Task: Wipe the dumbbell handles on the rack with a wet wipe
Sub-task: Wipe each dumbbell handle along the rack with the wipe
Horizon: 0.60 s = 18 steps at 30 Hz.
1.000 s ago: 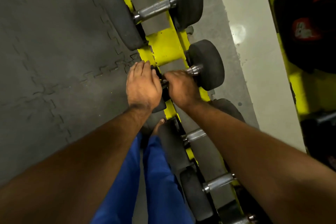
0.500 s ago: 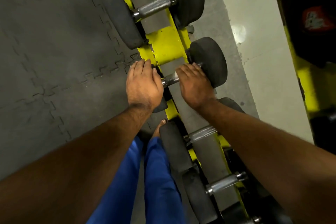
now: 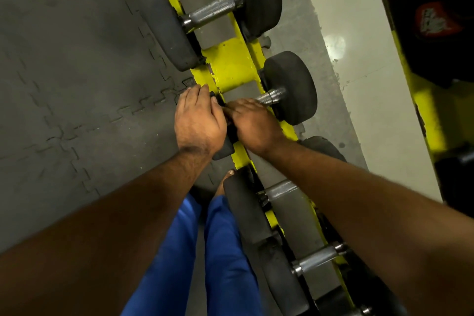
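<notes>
A small black dumbbell lies across the yellow rack (image 3: 230, 69), its far head (image 3: 291, 87) uncovered. Only a short far stretch of its knurled steel handle (image 3: 270, 97) shows. My right hand (image 3: 252, 124) is curled round the near part of that handle. No wet wipe shows; anything under the palm is hidden. My left hand (image 3: 198, 120) rests flat over the dumbbell's near head (image 3: 223, 150), fingers straight and pointing away from me. The two hands nearly touch.
A bigger dumbbell with a bare handle (image 3: 213, 11) sits farther along the rack. Two more handles (image 3: 280, 187) (image 3: 318, 256) lie nearer me. My blue trousers (image 3: 225, 251) and a bare foot (image 3: 225, 182) are beside the rack. Grey puzzle mat (image 3: 77, 84) covers the left floor.
My right hand slid along the handle from the far head back toward my left hand, uncovering the handle's far end. My left hand stayed on the near head.
</notes>
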Motion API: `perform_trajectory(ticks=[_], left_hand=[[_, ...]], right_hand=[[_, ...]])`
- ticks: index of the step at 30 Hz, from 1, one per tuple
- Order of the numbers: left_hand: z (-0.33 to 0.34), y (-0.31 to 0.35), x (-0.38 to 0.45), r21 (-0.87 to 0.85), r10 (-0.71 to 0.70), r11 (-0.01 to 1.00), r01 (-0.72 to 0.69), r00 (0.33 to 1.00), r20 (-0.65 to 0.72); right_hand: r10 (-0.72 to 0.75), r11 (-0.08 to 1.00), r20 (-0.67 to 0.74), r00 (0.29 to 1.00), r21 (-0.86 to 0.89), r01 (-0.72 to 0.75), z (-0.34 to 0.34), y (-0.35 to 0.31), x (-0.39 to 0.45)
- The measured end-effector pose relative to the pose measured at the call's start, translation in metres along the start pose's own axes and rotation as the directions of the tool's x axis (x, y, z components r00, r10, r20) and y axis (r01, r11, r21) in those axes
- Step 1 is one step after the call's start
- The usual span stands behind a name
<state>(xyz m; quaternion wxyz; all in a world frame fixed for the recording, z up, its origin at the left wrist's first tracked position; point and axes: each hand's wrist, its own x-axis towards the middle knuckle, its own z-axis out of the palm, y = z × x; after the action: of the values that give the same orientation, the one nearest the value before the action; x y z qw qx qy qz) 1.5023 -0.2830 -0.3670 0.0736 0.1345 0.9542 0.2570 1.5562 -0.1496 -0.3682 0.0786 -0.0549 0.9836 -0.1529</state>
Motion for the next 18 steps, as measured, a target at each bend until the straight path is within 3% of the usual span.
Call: perform_trajectory(ticks=[2,4,8,11,13,16,18], left_hand=[[0.000,0.000,-0.001,-0.002,-0.003,1.000,0.003,1.000,0.001],[-0.001,0.001,-0.001,-0.002,-0.016,1.000,0.016,1.000,0.004],[-0.001,0.001,0.000,-0.001,-0.016,1.000,0.016,1.000,0.009],[-0.001,0.001,-0.002,-0.008,-0.012,1.000,0.012,1.000,0.005],[-0.001,0.001,-0.001,-0.005,-0.013,1.000,0.013,1.000,0.002],[-0.002,0.002,0.000,-0.006,-0.005,1.000,0.005,1.000,0.014],[-0.002,0.000,0.000,-0.010,-0.005,1.000,0.005,1.000,0.014]], right_hand=[[0.103,0.994,-0.040,0.994,-0.035,-0.105,-0.005,0.021,-0.005],[0.224,0.973,0.022,0.974,-0.070,-0.222,-0.007,0.009,-0.005],[0.066,0.996,0.155,0.986,-0.061,-0.057,-0.001,-0.009,-0.008],[0.203,0.963,0.072,0.976,-0.194,-0.186,-0.011,0.023,-0.015],[0.295,0.943,0.105,0.950,-0.193,-0.271,-0.015,0.012,-0.015],[0.230,0.968,0.240,0.943,-0.157,-0.196,-0.008,-0.006,-0.018],[0.243,0.963,0.219,0.945,-0.173,-0.208,-0.014,0.004,-0.021]])
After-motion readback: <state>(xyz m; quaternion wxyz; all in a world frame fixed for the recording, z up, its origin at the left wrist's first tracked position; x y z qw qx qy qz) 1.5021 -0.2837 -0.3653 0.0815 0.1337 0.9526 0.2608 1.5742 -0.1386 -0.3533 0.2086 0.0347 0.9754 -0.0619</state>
